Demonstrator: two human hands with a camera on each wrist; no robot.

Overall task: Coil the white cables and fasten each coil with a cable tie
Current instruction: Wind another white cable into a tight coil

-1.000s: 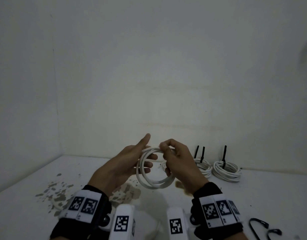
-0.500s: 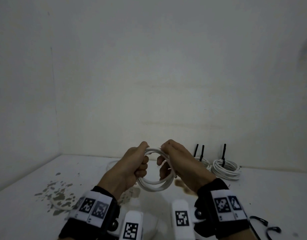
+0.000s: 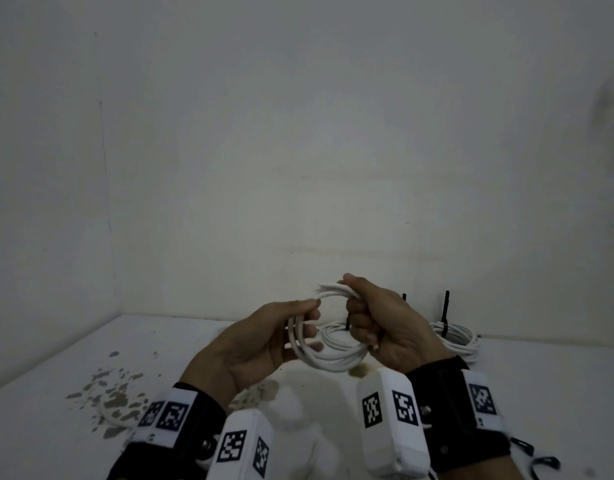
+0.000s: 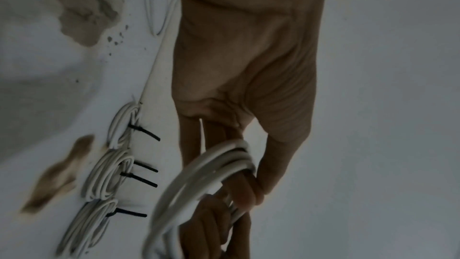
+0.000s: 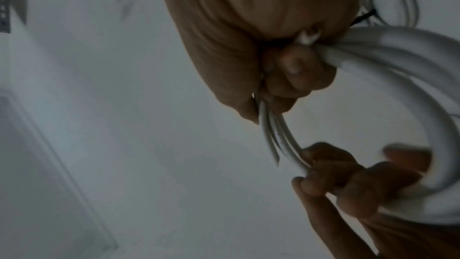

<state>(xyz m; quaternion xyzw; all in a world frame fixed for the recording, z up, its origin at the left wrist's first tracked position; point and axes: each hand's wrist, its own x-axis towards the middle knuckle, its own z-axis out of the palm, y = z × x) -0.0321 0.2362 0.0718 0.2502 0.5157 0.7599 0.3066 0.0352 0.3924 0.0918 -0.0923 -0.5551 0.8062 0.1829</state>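
Both hands hold one white cable coil (image 3: 328, 360) upright above the table. My left hand (image 3: 300, 327) grips the coil's left side, fingers curled round the strands (image 4: 231, 160). My right hand (image 3: 359, 315) is a fist round the coil's top right (image 5: 373, 50), with a cable end poking out past the thumb. Behind the hands, three tied coils lie along the wall: one (image 3: 336, 336) seen through the held coil, another (image 3: 456, 336) to the right, each with a black cable tie (image 3: 445, 308) standing up. The left wrist view shows the three in a row (image 4: 107, 174).
A loose white cable (image 3: 116, 415) lies at the front left among brown stains (image 3: 115, 398) on the white table (image 3: 541, 382). Loose black cable ties (image 3: 541, 464) lie at the front right edge. White walls close the back and left.
The right hand has closed into a fist on the coil's top, and the left has shifted down its left side. The coil has been lifted and turned slightly.
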